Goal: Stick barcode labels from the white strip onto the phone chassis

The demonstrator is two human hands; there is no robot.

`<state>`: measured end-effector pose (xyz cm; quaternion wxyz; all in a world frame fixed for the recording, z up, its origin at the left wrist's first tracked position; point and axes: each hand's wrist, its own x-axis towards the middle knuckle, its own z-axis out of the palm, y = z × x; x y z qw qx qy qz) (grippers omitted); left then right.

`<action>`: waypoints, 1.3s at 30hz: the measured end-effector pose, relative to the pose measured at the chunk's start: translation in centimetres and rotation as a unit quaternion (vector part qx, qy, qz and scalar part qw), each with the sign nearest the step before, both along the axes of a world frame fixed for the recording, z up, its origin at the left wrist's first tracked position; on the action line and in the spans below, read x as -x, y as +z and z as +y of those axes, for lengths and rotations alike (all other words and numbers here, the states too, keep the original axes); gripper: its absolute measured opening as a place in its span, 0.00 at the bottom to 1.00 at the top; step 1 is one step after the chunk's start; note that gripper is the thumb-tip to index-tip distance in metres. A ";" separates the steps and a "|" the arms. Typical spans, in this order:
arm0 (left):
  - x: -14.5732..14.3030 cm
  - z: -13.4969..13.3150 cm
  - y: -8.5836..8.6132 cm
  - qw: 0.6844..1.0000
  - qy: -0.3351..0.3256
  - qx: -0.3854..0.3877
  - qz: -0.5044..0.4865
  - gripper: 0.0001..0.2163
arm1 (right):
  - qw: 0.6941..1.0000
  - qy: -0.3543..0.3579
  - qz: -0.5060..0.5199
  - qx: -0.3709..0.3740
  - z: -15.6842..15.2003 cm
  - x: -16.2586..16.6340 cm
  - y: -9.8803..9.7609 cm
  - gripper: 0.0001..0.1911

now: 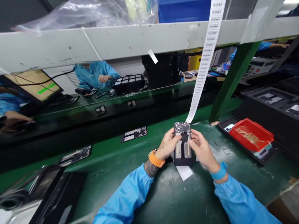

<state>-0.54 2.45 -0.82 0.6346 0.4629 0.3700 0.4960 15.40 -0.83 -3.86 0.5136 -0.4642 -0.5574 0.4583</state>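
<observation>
An opened phone body (182,143) with bare circuit parts is held upright over the green mat (130,155). My left hand (167,145) grips its left edge, an orange watch on the wrist. My right hand (201,147) holds the right edge, fingertips pressed on the middle of the phone. A long white strip of barcode labels (205,62) hangs from above and ends just behind the phone's top. A small white paper (184,172) lies on the mat under the phone.
A red tray (251,134) sits on a dark tray at right. Other phone bodies (134,133) (74,155) lie along the belt. A green post (230,81) stands at right. A co-worker's blue sleeve (93,74) shows across the line. Black equipment (46,193) is at lower left.
</observation>
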 end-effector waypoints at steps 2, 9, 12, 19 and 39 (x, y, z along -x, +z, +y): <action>-0.4 -1.8 -0.5 0.997 0.010 0.058 -0.055 0.16 | 0.998 0.056 0.016 0.017 -0.2 -0.2 0.3 0.25; -0.9 -3.8 -0.9 0.961 -0.061 0.190 -0.193 0.28 | 0.995 0.034 -0.048 0.079 -0.2 -0.5 0.2 0.14; -0.9 -3.9 -1.1 0.952 -0.091 0.217 -0.197 0.33 | 0.990 0.014 -0.114 0.075 -0.1 -0.8 0.4 0.16; -2.0 -3.9 -2.3 0.963 -0.033 0.237 -0.127 0.16 | 0.966 -0.024 -0.259 -0.008 -0.9 -1.2 1.1 0.28; -0.8 -3.7 -1.4 0.972 -0.052 0.196 -0.121 0.26 | 0.926 0.029 -0.336 -0.169 -1.0 -1.3 1.2 0.04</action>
